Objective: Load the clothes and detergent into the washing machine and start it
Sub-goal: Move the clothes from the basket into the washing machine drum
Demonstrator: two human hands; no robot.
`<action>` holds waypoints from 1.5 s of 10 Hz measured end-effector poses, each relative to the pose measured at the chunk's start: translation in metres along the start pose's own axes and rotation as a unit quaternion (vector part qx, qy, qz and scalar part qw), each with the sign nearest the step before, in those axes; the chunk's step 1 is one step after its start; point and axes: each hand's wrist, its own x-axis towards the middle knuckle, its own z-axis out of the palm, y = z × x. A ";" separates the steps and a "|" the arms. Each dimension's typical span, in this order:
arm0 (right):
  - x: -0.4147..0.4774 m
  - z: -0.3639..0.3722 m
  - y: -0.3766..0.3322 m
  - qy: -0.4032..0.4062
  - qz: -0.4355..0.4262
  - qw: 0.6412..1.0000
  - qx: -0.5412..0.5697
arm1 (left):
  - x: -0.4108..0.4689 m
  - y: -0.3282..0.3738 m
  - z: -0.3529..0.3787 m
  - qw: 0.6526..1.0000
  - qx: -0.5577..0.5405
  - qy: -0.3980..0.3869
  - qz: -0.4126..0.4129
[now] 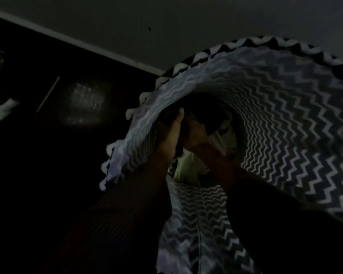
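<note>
Both arms, in dark ribbed sleeves, reach into the grey-and-white zigzag-patterned fabric laundry hamper point(285, 119); the left hand point(171, 135) and the right hand point(196, 135) meet deep inside, near its bottom; both appear curled round a dark garment point(204, 119), though the dim light hides the detail of the fingers; beneath it, also inside the hamper, lie a pale yellow-green cloth point(186, 167) and a white cloth point(220, 141); no washing machine or detergent shows; judged from this, the task is at its very start: clothes are only being gathered; loading them, adding detergent and starting the machine all remain.
</note>
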 end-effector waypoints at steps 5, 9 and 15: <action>-0.177 -0.097 -0.061 0.186 0.154 0.898 0.368 | -0.128 0.038 -0.037 0.988 -0.064 -0.020 -0.140; -0.243 -0.184 -0.067 -0.076 0.080 0.718 0.687 | -0.258 0.069 -0.064 0.949 -0.185 -0.197 -0.163; -0.362 -0.186 -0.145 0.161 -0.070 0.979 0.107 | -0.377 0.101 -0.126 0.983 -0.028 -0.163 0.082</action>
